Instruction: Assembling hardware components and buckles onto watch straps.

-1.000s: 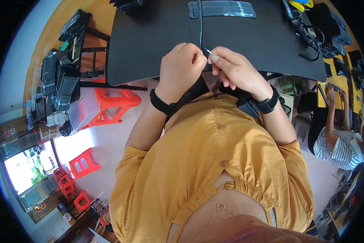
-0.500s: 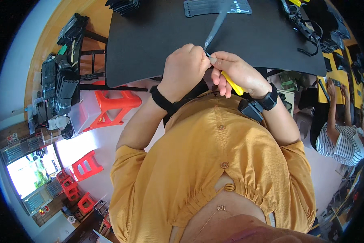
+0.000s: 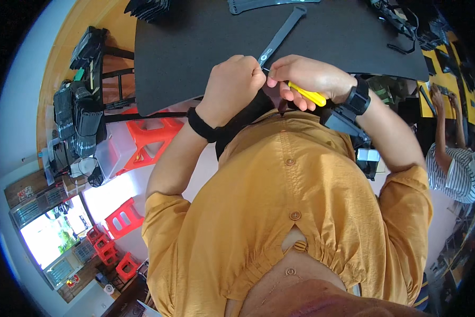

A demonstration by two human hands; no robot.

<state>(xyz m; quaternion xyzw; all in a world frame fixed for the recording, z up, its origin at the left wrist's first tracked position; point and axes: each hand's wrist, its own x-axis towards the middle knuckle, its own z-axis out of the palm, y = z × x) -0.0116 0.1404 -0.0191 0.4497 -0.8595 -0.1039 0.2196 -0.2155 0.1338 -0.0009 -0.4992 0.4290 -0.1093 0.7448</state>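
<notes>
Both hands are up at 12 o'clock, over the near edge of the black desk (image 3: pixel 195 58). My left hand (image 3: pixel 232 84) is curled into a closed fist around the near end of a grey strap (image 3: pixel 279 34); the strap runs away from the fist toward 1 o'clock, lying flat on the desk. My right hand (image 3: pixel 309 76) is closed on a tool with a yellow handle (image 3: pixel 307 95) (a small screwdriver, I think; the tip is too fine to tell), its thin metal point aimed at the left fist where the strap comes out. The two hands are just beside each other, almost touching. A black band sits on each wrist. At 9 o'clock, under the desk edge, stands an orange stool (image 3: pixel 153 140). At 3 o'clock another person in a striped shirt (image 3: pixel 459 174) works with arms raised, well apart from my hands.
</notes>
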